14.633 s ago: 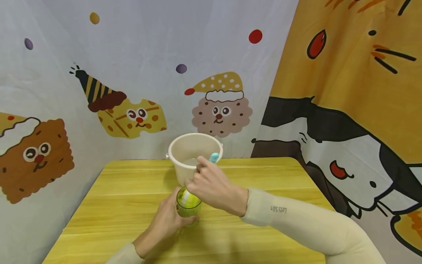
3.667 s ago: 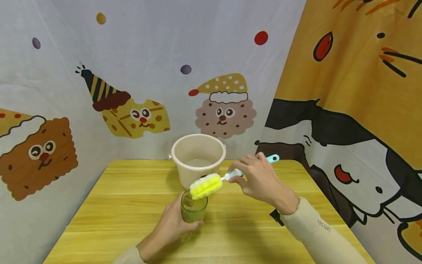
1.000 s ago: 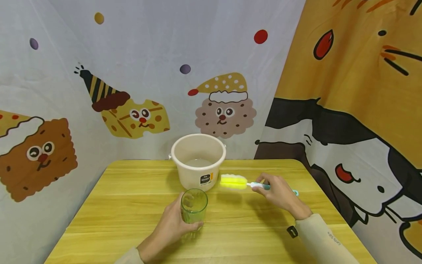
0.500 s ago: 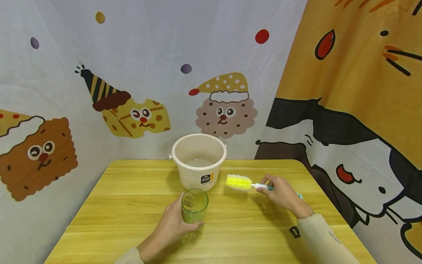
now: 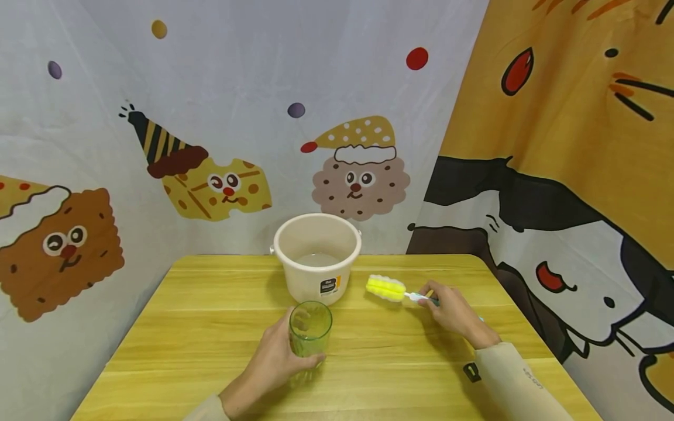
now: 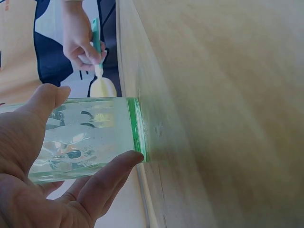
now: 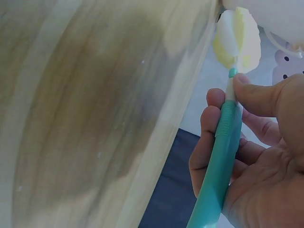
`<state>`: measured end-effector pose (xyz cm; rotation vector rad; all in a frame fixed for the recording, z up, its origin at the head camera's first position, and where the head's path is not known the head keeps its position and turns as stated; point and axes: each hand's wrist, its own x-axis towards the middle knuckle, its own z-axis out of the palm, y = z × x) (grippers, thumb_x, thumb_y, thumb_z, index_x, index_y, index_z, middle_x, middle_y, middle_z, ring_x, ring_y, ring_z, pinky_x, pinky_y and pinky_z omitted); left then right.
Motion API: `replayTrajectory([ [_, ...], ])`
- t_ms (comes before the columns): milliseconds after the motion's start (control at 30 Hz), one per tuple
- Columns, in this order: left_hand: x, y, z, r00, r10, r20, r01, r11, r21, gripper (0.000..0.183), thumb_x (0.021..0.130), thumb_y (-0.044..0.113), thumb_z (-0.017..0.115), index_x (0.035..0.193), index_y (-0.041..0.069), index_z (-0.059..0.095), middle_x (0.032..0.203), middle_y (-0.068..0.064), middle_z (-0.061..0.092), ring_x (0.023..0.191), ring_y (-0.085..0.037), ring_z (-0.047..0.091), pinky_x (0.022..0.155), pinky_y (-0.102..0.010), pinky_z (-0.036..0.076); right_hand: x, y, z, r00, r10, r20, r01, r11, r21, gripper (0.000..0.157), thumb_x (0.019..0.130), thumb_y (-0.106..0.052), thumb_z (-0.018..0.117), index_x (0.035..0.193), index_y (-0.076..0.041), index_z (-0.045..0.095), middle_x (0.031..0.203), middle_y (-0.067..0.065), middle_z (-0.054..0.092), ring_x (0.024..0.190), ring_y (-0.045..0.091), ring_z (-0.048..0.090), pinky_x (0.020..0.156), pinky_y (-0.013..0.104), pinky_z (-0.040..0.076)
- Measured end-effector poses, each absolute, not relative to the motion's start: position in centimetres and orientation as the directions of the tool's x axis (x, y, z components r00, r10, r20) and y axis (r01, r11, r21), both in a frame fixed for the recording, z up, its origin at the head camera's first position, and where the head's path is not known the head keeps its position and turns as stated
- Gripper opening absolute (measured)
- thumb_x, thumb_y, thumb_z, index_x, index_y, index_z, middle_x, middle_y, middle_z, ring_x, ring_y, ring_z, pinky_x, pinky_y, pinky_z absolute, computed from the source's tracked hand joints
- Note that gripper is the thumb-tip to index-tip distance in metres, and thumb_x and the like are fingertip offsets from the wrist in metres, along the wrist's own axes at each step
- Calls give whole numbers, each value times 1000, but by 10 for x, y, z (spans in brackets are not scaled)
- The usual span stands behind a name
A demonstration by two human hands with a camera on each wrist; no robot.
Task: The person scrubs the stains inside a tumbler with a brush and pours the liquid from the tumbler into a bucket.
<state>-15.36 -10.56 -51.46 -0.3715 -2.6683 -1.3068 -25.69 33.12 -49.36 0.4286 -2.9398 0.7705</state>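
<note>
Person's left hand curled round clear green-tinted tumbler, thumb one side, fingers other, grip only as wide as its wall. Tumbler upright, mouth up, over yellow wood-grain table; can't tell if base touches. Just behind: round cream plastic bucket with black-and-orange label, standing on table. Right of bucket, apart from it: yellow-and-white sponge-headed brush, held over table, head pointing left. Right hand pinches its turquoise-and-white handle, thumb against fingers. Cream right sleeve farther right.
</note>
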Motion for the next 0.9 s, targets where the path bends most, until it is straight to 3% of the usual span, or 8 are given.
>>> replayTrajectory([
  [167, -153, -106, -514, -959, 156, 237, 283, 587, 759, 94, 71, 37, 115, 150, 28, 64, 135, 3, 81, 126, -21, 79, 106, -46, 71, -256, 333, -497, -957, -252, 140, -288, 841, -458, 9, 112, -13, 79, 119, -7, 77, 112, 11, 86, 93, 19, 76, 77, 35, 61],
  [300, -153, -106, -514, -959, 158, 234, 281, 586, 760, 94, 71, 37, 115, 150, 28, 64, 135, 2, 81, 126, -21, 79, 105, -46, 71, -255, 334, -497, -958, -253, 134, -287, 840, -462, 9, 113, -12, 78, 120, -7, 77, 115, 14, 85, 102, 27, 80, 84, 46, 66],
  [567, -154, -106, -515, -958, 156, 239, 285, 586, 759, 94, 71, 38, 115, 150, 29, 64, 135, 3, 82, 125, -21, 79, 105, -47, 71, -255, 337, -502, -970, -225, 95, -243, 847, -473, 9, 115, -12, 75, 123, -9, 76, 115, 14, 85, 93, 19, 74, 78, 35, 57],
  [900, -154, -106, -515, -959, 147, 243, 282, 588, 758, 95, 70, 38, 115, 149, 28, 64, 134, 3, 82, 125, -22, 79, 105, -48, 71, -254, 340, -507, -972, -222, 78, -231, 837, -497, 14, 113, -16, 79, 125, -11, 76, 120, 13, 85, 103, 24, 80, 84, 42, 65],
])
